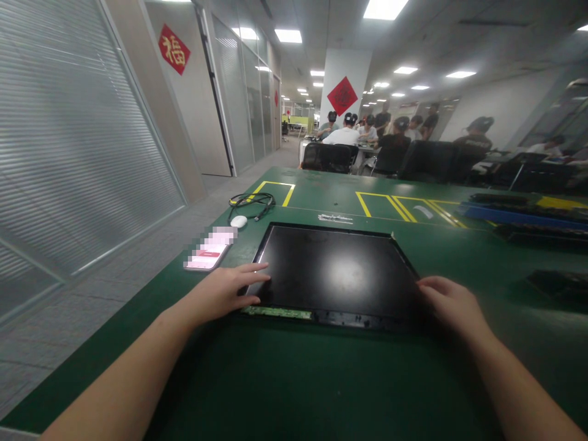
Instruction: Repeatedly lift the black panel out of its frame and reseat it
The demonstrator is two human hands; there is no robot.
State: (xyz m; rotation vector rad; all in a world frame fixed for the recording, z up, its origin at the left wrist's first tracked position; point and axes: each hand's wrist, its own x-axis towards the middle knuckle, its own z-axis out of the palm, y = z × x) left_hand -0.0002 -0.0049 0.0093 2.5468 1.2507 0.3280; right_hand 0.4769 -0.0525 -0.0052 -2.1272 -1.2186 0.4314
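Fingers of the left hand [229,286] spread wide over one black panel [316,272] at nine o'clock; those of the right hand [452,301] met three (grip unclear). It lay face-up on the bench [321,380], long axis nine-to-three, one green strip [278,313] facing six; one phone [209,257] toward ten.

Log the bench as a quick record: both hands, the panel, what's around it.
Left hand: fingers spread over the left edge of the display panel
Right hand: fingertips at the panel's right edge; grip unclear
Panel: on the green table, dark face up, reflecting light
Panel's near edge: green circuit board exposed, left part
Beyond left hand: smartphone, white mouse, black cable
Beyond panel: yellow tape outlines
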